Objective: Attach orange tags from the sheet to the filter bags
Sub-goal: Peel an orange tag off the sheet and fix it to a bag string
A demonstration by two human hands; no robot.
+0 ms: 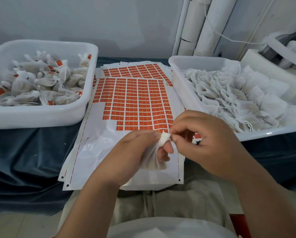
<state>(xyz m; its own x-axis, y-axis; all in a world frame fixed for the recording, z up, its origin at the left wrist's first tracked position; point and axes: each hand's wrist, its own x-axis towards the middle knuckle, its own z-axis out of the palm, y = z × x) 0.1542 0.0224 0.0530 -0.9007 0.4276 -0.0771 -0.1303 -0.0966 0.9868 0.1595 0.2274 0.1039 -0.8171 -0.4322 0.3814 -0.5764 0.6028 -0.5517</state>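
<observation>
Blue cloth covers the desk (26, 152) in front of me, with a pale wall behind. My left hand (131, 152) grips a filter bag (152, 160) just above the near, bare end of the sheet (95, 152), fingers curled round its body. My right hand (204, 143) pinches the bag's gathered top between thumb and forefinger. Orange tags (135, 100) fill the sheet's far half. The left tub (40, 117) holds tagged bags (40, 79); the right tub (178, 64) holds untagged bags (238, 97).

left hand (131, 152) grips filter bag (151, 158) | right hand (207, 143) pinches top (above sheet (95, 152))
</observation>
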